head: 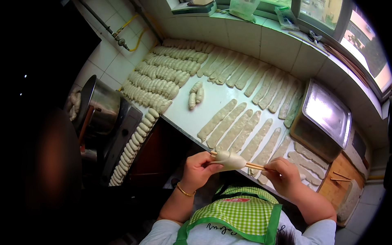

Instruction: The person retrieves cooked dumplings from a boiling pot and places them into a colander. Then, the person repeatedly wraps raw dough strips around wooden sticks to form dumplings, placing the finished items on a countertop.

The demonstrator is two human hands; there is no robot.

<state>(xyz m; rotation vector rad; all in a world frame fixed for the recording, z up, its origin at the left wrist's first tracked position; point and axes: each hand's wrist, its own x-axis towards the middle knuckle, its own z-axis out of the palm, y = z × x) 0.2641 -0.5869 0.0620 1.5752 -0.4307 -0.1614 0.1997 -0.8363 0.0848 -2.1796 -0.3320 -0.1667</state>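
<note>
My left hand [199, 168] pinches the left end of a pair of wooden chopsticks [254, 166] near the counter's front edge. A strip of pale dough [231, 161] is wrapped around the sticks between my hands. The fingers of my right hand [283, 176] are closed on the sticks' right end. Just beyond my hands, flat dough strips [252, 137] lie side by side on the white counter [180, 118], with another row [266, 82] behind them. A few coiled dough rolls [196, 95] rest apart, right of the packed rows of coiled rolls [159, 76].
At left, a large metal pot [105, 104] stands by a stove [122, 131], with a line of small rolls [134, 142] along the ledge. At right are a metal container [327, 113] and a wooden board [340, 174] with short sticks. A gas pipe valve [121, 42] is on the tiled wall.
</note>
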